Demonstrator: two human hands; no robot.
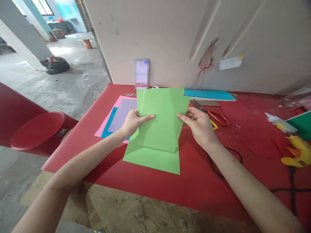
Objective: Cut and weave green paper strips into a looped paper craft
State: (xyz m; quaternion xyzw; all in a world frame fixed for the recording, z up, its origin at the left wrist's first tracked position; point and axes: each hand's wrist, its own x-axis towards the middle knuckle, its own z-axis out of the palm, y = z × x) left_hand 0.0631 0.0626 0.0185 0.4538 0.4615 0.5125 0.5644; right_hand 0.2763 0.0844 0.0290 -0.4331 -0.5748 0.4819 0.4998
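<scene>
A folded sheet of green paper (pixel 161 123) is held up over the red table (pixel 170 184), its lower flap resting on the tabletop. My left hand (pixel 133 122) grips the sheet's left edge, thumb stretched across the front. My right hand (pixel 198 124) pinches the right edge, fingers behind and thumb in front. Both hands are closed on the paper.
Pink, blue and lilac sheets (pixel 116 118) lie left of the green paper. Red-handled scissors (pixel 213 116), a blue sheet (pixel 209 94), a glue bottle (pixel 279 123), a yellow glue gun (pixel 297 152) with black cord lie right. A red stool (pixel 39 131) stands left; a wall is behind.
</scene>
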